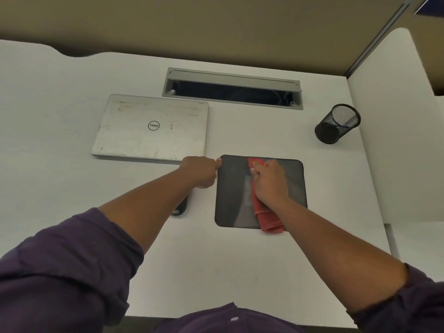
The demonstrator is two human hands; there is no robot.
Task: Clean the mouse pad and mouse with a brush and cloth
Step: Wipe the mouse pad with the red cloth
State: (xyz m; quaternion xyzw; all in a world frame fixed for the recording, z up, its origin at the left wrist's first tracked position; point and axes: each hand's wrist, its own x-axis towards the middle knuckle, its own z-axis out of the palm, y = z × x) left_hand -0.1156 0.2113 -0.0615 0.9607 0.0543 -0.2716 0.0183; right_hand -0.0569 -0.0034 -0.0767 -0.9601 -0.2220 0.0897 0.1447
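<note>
A dark grey mouse pad (230, 198) lies flat on the white desk (60, 188). My right hand (270, 182) holds a folded red cloth (266, 218) against the pad's middle; the cloth trails off toward the pad's near edge. My left hand (200, 171) is curled at the pad's far left corner, with a fingertip touching that corner. A black mouse (181, 207) lies left of the pad, mostly hidden under my left forearm. No brush is in view.
A closed silver laptop (151, 127) lies behind and left of the pad. A black mesh pen cup (337, 123) stands at the back right. A grey cable slot (231, 88) is set into the desk at the back. A partition wall rises on the right.
</note>
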